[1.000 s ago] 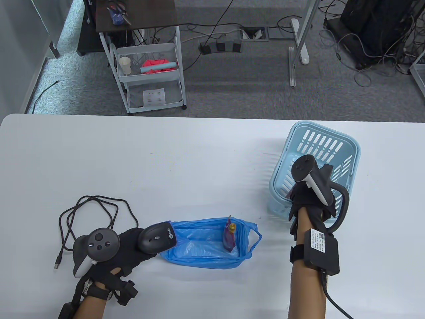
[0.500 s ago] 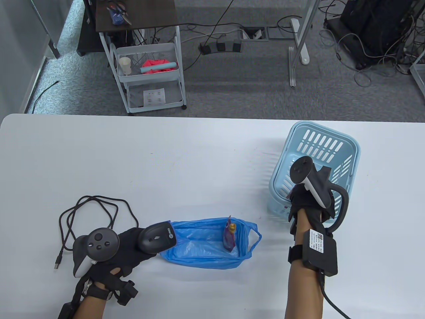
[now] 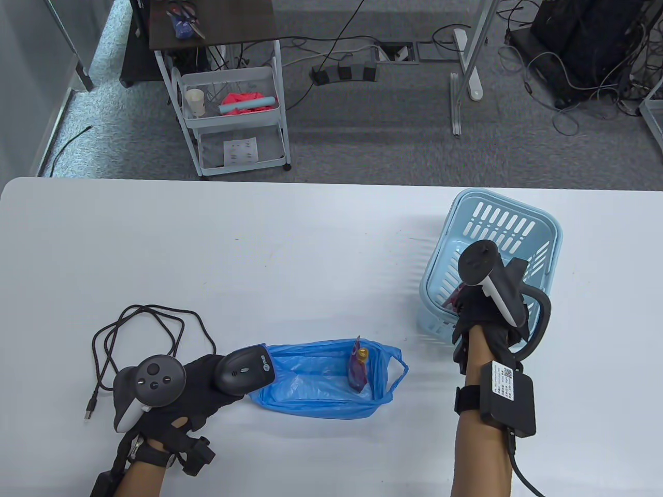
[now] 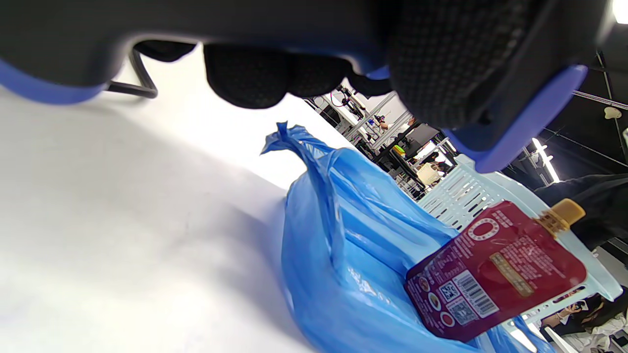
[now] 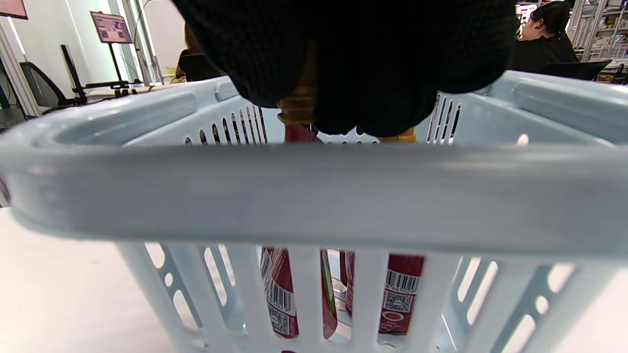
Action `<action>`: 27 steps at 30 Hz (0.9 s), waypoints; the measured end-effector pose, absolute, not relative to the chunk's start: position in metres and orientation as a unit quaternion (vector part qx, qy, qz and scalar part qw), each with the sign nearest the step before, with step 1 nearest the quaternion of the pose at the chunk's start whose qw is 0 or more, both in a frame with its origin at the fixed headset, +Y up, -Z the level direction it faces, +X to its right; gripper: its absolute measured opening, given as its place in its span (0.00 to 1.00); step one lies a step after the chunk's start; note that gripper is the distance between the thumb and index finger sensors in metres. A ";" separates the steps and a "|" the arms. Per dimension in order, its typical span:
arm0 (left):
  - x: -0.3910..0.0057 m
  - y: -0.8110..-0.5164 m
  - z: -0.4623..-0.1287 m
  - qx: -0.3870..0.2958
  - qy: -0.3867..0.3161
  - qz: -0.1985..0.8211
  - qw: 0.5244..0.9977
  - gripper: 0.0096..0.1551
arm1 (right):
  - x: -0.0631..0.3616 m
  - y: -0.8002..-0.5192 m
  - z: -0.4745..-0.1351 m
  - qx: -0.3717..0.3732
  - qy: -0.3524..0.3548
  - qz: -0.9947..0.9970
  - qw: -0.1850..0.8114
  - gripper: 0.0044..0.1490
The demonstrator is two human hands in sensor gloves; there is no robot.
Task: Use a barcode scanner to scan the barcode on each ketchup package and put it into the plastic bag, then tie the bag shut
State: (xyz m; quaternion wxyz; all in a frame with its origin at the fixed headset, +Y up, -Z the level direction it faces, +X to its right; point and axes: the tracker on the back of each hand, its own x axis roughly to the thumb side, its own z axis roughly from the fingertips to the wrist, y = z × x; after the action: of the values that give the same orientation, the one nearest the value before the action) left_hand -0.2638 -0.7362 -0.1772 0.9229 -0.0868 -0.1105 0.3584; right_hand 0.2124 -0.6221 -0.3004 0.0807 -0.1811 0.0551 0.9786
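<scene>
A: Where was everything, taking the blue bag (image 3: 321, 383) as the marker?

B: The bag lay open and flat on the white table (image 3: 259, 259). One red ketchup pouch (image 3: 357, 370) with a yellow cap stood inside it, toward the end with the loop handle. In the left wrist view that pouch (image 4: 495, 272) leaned with its barcode side facing the camera.

A: And the scanner?

B: The scanner (image 3: 243, 370) sat at the bag's other end, its head just over the bag's edge. The left hand (image 3: 191, 385) had its fingers wrapped round the handle. Its black cord (image 3: 140, 331) coiled on the table beyond that hand, away from the bag.

A: The right hand?

B: The right hand (image 3: 484, 310) was well apart from the bag, past its handle end, reaching down into the pale blue basket (image 3: 497, 228). In the right wrist view the gloved fingers (image 5: 353, 63) were closed round a pouch's yellow cap (image 5: 297, 105), and two pouches (image 5: 279, 294) stood upright behind the basket's slats (image 5: 368, 289).
</scene>
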 end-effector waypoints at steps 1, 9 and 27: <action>-0.264 -0.736 -0.177 -0.087 -0.111 0.359 0.923 0.27 | 0.213 -0.620 -0.299 -0.180 0.051 0.979 0.084 0.27; -0.264 -0.737 -0.177 -0.088 -0.110 0.360 0.922 0.27 | 0.217 -0.594 -0.285 -0.165 0.015 0.981 0.104 0.27; -0.264 -0.737 -0.178 -0.090 -0.107 0.361 0.922 0.27 | 0.202 -0.525 -0.248 -0.086 -0.106 0.980 0.141 0.28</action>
State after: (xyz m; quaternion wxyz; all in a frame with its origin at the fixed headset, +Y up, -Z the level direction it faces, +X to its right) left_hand -0.2642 -0.7374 -0.1775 0.9221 -0.0900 -0.1069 0.3608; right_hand 0.2016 -0.5251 -0.2481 0.1415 -0.0862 -0.1061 0.9805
